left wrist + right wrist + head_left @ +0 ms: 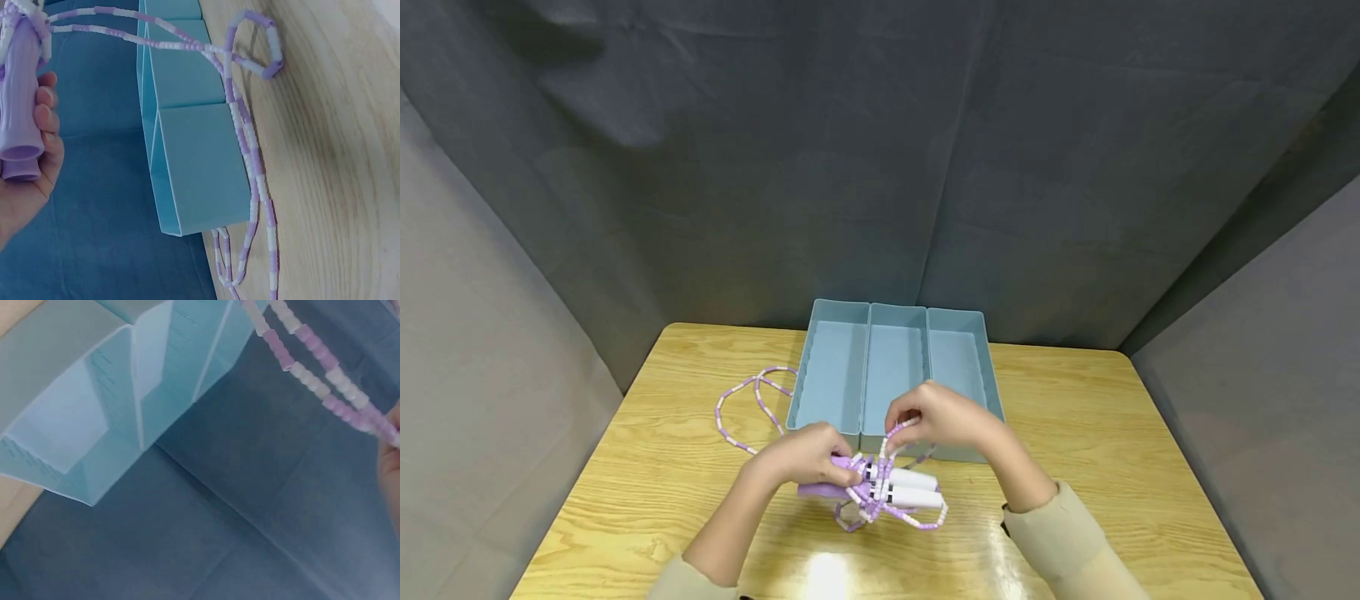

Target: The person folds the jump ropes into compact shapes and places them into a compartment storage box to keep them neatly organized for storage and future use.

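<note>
A jump rope with purple and white handles (913,497) is held above the table's front part. My left hand (812,458) grips the purple ends of both handles side by side, thumb on top; in the left wrist view the fingers curl round a purple handle (20,94). My right hand (936,414) pinches a doubled stretch of the beaded rope (337,390) just above the handles. Several turns of beads wrap around the handles' middle. A loose length of beaded rope (721,417) trails on the table to the left.
A blue-grey tray with three compartments (867,367) stands behind the hands on the wooden table (1075,433). Loose rope lies against its left side. A dark curtain (880,167) hangs behind, and grey panels (475,375) flank the table.
</note>
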Tool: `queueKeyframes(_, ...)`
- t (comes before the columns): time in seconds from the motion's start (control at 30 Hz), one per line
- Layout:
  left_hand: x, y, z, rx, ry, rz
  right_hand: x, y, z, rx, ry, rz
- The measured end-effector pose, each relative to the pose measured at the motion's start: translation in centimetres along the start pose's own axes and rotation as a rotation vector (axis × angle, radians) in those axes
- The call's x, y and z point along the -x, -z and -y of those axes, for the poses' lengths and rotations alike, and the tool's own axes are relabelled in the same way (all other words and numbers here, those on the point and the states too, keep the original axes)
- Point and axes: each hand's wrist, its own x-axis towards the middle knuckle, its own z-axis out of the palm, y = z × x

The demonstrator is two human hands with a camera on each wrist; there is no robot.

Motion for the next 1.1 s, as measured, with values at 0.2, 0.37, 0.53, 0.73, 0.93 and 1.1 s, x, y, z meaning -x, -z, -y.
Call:
queueKeyframes(0.2,-0.2,-0.5,0.1,0.035,-0.014,0.014,-0.3,-0.3,-1.3,-0.269,0.0,0.018)
queueKeyframes(0.37,-0.3,-0.7,-0.1,0.108,-0.02,0.037,-0.4,-0.6,-2.4,-0.397,-0.022,0.024)
queueKeyframes(0.53,-0.4,-0.9,-0.3,0.172,-0.051,0.031,-0.6,-1.7,-3.6,-0.493,-0.087,-0.023)
queueKeyframes(0.73,-0.4,-0.8,-0.5,0.194,-0.061,-0.027,-0.7,-3.2,-4.6,-0.67,-0.156,-0.123)
queueKeyframes(0.93,-0.4,-1.0,-0.2,0.222,-0.107,-0.063,-0.8,-4.8,-4.9,-0.819,-0.174,-0.185)
queueKeyframes(1.1,-0.4,-1.2,0.5,0.289,-0.156,-0.132,-0.9,-5.7,-4.1,-0.902,-0.15,-0.246)
